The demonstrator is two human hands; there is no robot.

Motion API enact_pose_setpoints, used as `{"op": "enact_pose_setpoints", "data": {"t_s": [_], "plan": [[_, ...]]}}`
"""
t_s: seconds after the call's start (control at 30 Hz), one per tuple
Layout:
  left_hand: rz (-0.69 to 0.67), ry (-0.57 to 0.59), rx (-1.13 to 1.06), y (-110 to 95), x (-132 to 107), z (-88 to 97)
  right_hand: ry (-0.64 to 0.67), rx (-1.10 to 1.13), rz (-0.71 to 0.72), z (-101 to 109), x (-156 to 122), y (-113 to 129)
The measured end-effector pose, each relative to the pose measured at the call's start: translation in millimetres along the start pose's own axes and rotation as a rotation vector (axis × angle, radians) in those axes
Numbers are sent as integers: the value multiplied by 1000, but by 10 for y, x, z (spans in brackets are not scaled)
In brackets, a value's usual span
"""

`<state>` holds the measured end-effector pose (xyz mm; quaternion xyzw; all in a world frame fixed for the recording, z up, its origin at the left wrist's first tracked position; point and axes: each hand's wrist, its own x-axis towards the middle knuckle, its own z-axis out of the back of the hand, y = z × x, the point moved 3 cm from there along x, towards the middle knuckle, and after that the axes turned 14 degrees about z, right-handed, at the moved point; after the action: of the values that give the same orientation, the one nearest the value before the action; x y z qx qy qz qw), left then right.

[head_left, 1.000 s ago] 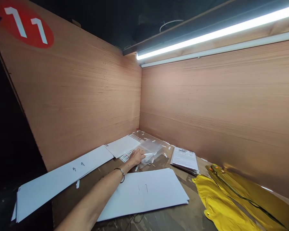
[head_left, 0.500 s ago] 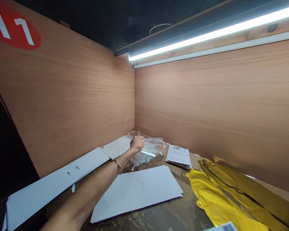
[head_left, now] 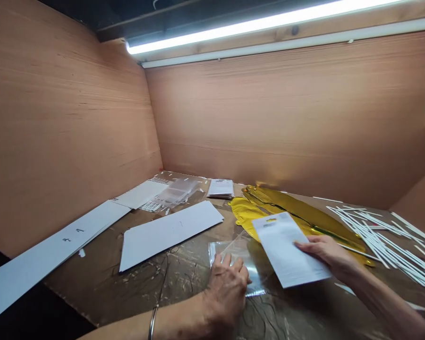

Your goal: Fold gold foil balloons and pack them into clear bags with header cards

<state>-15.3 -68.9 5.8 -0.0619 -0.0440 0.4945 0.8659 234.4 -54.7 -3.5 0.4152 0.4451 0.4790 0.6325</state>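
My left hand, with a metal bangle at the wrist, is on a clear plastic bag lying on the table. Its fingers are bent and gripping the bag; the fingertips are partly hidden. A white card with a hang slot at its top is in my right hand, pinched at the right edge. The card is tilted up beside the bag and overlaps yellow foil balloons behind it. One white stick extends from behind my right hand; I cannot tell whether I hold it.
White sheets lie left of centre, and a long stack of white sheets runs along the left wall. More clear bags and a pile of printed cards are at the back. Many white sticks spread at the right.
The view has turned right. My left hand has come back from the far bags and is now on a clear bag near the front. My right hand has come into view with the white card.
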Motion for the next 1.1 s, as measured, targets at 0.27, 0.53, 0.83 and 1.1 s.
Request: {"op": "enact_pose_setpoints", "data": {"t_s": [0.27, 0.53, 0.83, 1.1], "plan": [[351, 17, -145, 371, 308, 66, 33, -205, -23, 29, 127, -571], [605, 181, -367, 395, 718, -135, 19, -81, 3, -24, 37, -497], [695, 326, -928, 281, 499, -95, 151, 308, -2, -59, -400, -175], [792, 638, -1390, 235, 233, -371, 199, 104, -24, -312, -366, -322]]}}
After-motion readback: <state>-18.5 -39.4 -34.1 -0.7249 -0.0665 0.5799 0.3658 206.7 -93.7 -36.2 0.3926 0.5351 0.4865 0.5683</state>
